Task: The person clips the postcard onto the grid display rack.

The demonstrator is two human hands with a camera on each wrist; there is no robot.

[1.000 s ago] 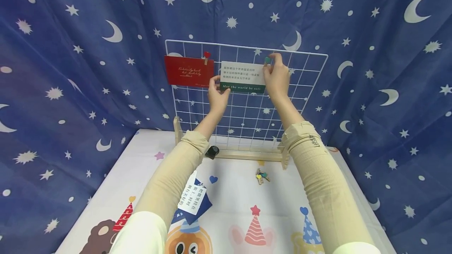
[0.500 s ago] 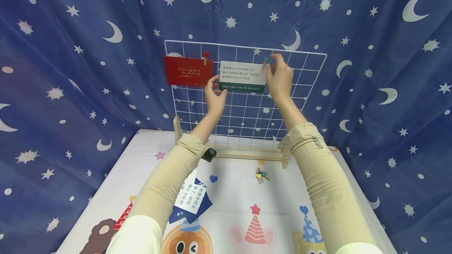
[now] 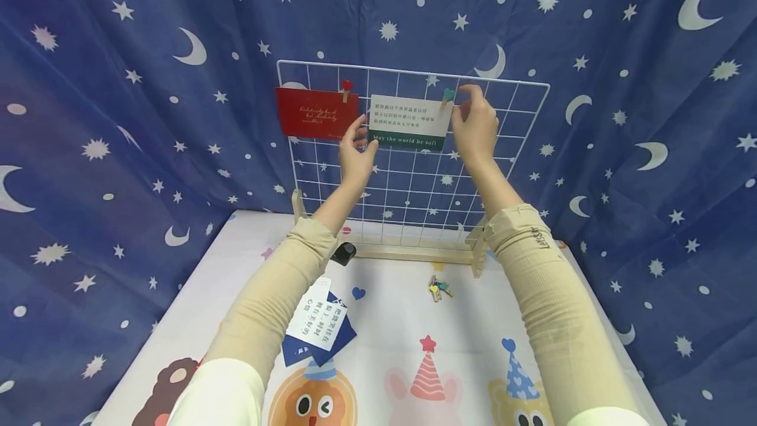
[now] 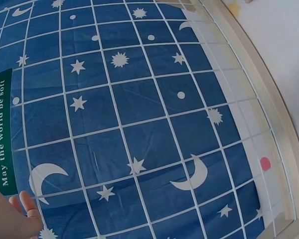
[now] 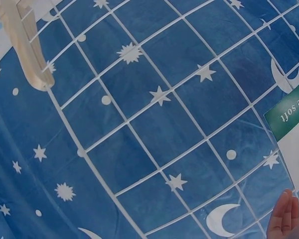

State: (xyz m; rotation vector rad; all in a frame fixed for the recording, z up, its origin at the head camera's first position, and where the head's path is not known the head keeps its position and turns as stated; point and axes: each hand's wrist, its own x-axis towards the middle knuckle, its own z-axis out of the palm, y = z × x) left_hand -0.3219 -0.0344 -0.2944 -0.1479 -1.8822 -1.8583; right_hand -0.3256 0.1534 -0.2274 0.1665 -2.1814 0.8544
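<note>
A white card with a green bottom band (image 3: 407, 122) hangs on the white wire grid (image 3: 408, 183), fastened at its upper right by a small wooden clip with a teal heart (image 3: 447, 96). My right hand (image 3: 478, 129) is just right of that clip, its fingers loosely bent and apart from it. Beside the card's lower left corner is my left hand (image 3: 357, 158), fingers spread and holding nothing. In the left wrist view only part of the left hand (image 4: 15, 216) shows, below the green band. Fingers of the right hand (image 5: 286, 216) appear near the card's edge in the right wrist view.
A red card (image 3: 317, 114) hangs at the grid's left under a red heart clip (image 3: 346, 89). Several clips (image 3: 439, 288) lie on the table. White and blue cards (image 3: 319, 324) lie at left, and a small black object (image 3: 344, 254) is by the wooden base (image 3: 408, 252).
My right hand has let go of the teal heart clip and moved slightly right. The left hand has come off the white card and moved a little left. The card stays on the grid.
</note>
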